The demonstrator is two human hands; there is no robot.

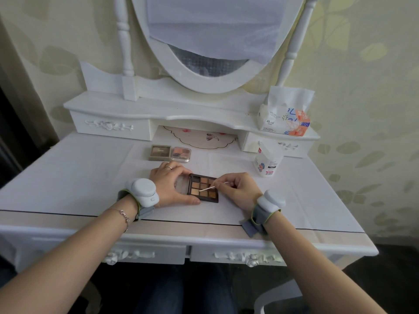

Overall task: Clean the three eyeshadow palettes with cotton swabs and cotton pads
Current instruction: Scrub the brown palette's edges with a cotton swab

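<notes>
Pinching a cotton swab (214, 186), the right hand (238, 191) sets its tip on a tan pan of the open palette (204, 188), which lies on the counter (68, 177). The left hand (170, 186) grips the palette's left side. Two more palettes (170, 152) sit just behind.

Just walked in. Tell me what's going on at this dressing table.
A person is cleaning makeup. The left hand holds an open dark brown nine-pan eyeshadow palette steady on the white dressing table. The right hand pinches a white cotton swab, its tip down among the pans. Two more palettes, a beige square one and a clear one with orange pans, lie closed behind. A white bag of cotton pads stands to the right.
</notes>
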